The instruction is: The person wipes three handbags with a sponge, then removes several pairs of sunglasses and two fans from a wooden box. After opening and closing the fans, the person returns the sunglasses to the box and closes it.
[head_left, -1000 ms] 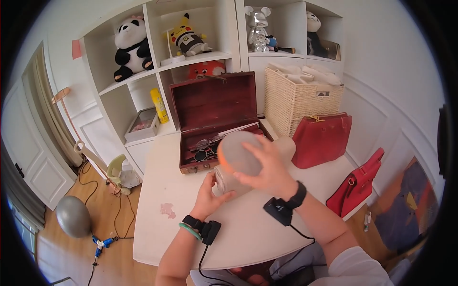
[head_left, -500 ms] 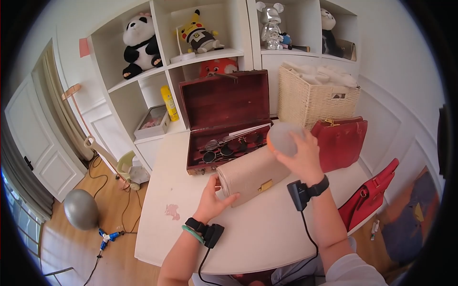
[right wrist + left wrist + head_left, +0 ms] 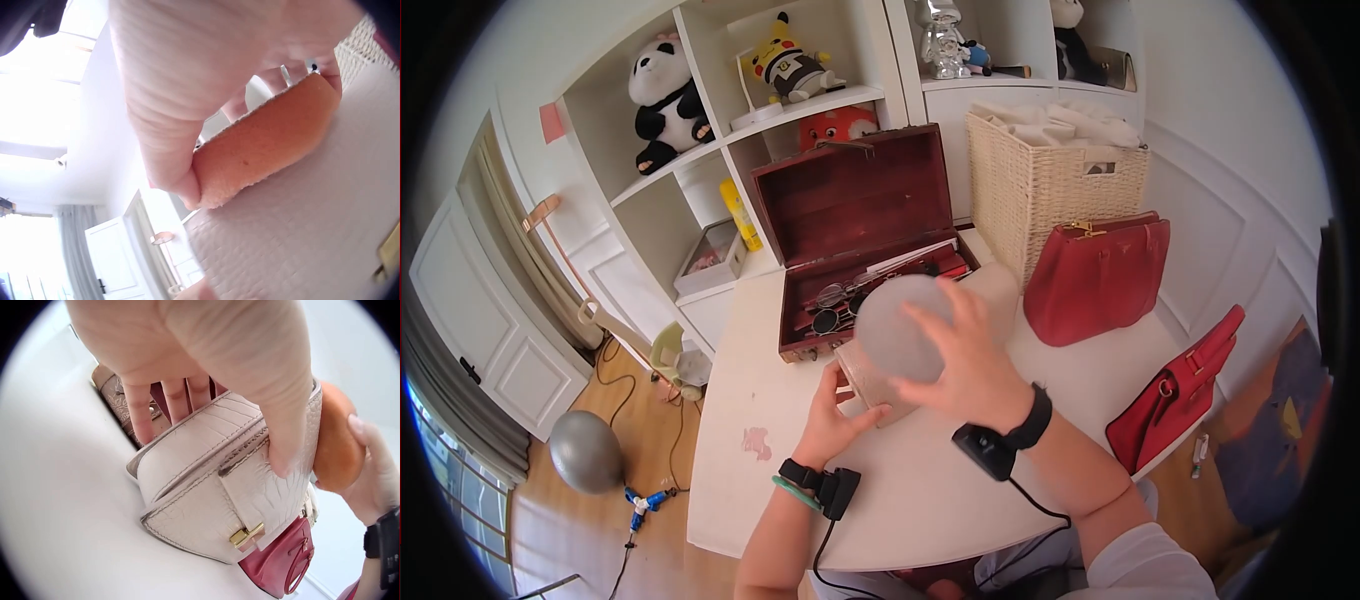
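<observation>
A pale pink textured handbag [image 3: 247, 494] with a gold clasp [image 3: 247, 535] lies on the white table. My left hand [image 3: 832, 425] grips its near-left end, the thumb bent over the flap side and the other fingers behind. In my right hand [image 3: 978, 370] is a round sponge pad [image 3: 892, 328], grey on its back and orange in its foam [image 3: 265, 147]. Thumb and fingers pinch the pad by its edge. In the right wrist view, the foam lies against the bag's top surface. From the head, pad and hand hide much of the bag.
Behind the bag stands an open dark red case [image 3: 850, 210] with several pairs of glasses [image 3: 828, 318] in it. Red handbags [image 3: 1100, 280] stand to the right, before a woven basket [image 3: 1050, 190]. Shelves with plush toys [image 3: 670, 105] rise at the back.
The right hand slid the sponge pad right along the handbag, then back to its left end. My left hand keeps its grip on the handbag's end.
</observation>
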A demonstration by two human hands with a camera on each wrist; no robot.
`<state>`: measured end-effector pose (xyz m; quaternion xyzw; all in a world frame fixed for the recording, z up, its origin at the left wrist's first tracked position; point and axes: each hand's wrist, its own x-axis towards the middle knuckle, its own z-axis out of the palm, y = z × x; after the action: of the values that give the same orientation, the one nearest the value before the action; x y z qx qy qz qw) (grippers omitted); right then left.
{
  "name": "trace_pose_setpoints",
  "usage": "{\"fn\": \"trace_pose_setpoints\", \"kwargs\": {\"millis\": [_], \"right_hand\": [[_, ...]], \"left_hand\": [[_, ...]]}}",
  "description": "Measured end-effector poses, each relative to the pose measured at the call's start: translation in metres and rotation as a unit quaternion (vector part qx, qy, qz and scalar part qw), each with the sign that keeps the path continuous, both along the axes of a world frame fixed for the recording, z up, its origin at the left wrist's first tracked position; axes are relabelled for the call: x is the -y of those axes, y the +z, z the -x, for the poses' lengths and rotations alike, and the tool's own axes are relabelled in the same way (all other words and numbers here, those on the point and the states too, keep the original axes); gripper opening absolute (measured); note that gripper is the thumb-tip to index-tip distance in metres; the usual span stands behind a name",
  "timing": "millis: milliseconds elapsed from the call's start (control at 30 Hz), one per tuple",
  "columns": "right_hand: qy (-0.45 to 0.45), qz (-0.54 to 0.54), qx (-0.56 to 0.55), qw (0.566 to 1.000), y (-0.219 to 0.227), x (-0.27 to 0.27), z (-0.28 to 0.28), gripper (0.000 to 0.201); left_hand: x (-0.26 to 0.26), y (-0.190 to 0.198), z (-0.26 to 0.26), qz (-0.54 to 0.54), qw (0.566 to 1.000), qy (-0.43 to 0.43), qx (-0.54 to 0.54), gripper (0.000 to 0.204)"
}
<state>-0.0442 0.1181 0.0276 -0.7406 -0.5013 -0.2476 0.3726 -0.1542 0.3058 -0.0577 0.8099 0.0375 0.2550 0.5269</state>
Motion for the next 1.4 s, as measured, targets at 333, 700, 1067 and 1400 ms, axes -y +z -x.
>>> {"fn": "trace_pose_setpoints", "kwargs": {"millis": [333,700,1067,1400], "right_hand": [[-0.190,0.055,-0.173,0.965,0.012,0.043,-0.070,0.087],[0.035,0.039,-0.040,0.998,-0.019,-0.012,0.004,0.091],[-0.143,-0.076,-0.129,0.978,-0.034,0.001,-0.069,0.096],[0.072,0.040,0.003,0.997,-0.042,-0.024,0.011,0.098]], "left_hand": [[0.010,-0.002,-0.001,0.012,0.997,-0.031,-0.072,0.079],[0.006,-0.006,-0.002,0.110,0.990,-0.081,-0.033,0.078],[0.006,-0.001,0.001,0.132,0.989,-0.044,-0.052,0.101],[-0.007,-0.013,0.000,0.095,0.986,-0.119,-0.066,0.111]]}}
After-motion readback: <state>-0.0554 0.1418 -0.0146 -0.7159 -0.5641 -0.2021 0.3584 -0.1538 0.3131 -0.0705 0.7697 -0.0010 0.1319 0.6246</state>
